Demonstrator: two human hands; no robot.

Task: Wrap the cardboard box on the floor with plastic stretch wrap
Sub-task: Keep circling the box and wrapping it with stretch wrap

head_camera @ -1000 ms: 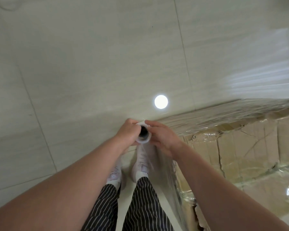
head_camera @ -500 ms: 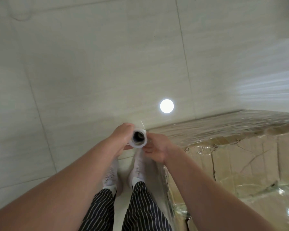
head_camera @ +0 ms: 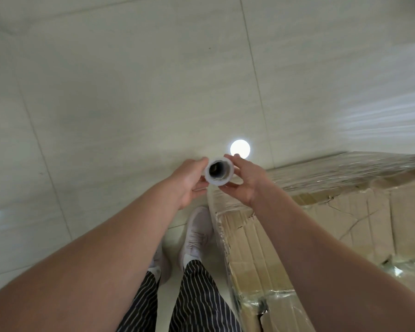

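A large cardboard box [head_camera: 359,226] lies on the floor at the right, its far side and corner covered in shiny stretch film. I hold the stretch wrap roll [head_camera: 219,172] upright above the box's near-left corner, and I look straight down its dark hollow core. My left hand [head_camera: 189,182] grips the roll from the left and my right hand [head_camera: 246,179] from the right. Film runs down from the roll along the box's left edge [head_camera: 222,226].
Pale glossy floor tiles [head_camera: 130,92] stretch ahead and to the left, with a round lamp reflection [head_camera: 240,148]. My white shoes [head_camera: 198,232] and striped trousers [head_camera: 197,298] stand just left of the box.
The roll has risen and tipped so its open end faces me. My view has shifted, and more of the box's top and left edge shows. My right foot has stepped forward.
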